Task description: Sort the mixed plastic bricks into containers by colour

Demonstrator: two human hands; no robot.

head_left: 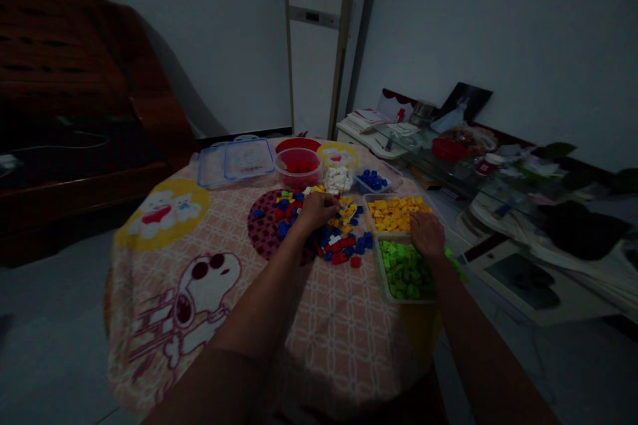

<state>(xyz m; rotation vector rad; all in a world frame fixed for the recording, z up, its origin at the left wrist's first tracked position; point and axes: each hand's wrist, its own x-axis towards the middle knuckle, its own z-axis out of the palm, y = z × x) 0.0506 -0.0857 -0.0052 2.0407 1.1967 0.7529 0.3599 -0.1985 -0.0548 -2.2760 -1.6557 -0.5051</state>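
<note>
A mixed pile of toy building bricks [340, 256], in red, blue, yellow and white, lies on the table, partly over a dark red round patch. My left hand [318, 210] is above this pile with its fingers bent and drawn together; whatever they hold is hidden. My right hand [427, 232] rests at the right end of the yellow bricks [393, 214], where they border the green bricks [405, 269]. Its fingers are curled, and I cannot make out what is in them. Clear plastic containers hold the yellow and green bricks.
Behind the pile stand a clear tub of red bricks [299, 169], a heap of white bricks [338, 179] and a container of blue bricks [372, 180]. Clear lids [236, 161] lie at the back left. A cluttered glass shelf [423, 156] is beyond the table's right edge.
</note>
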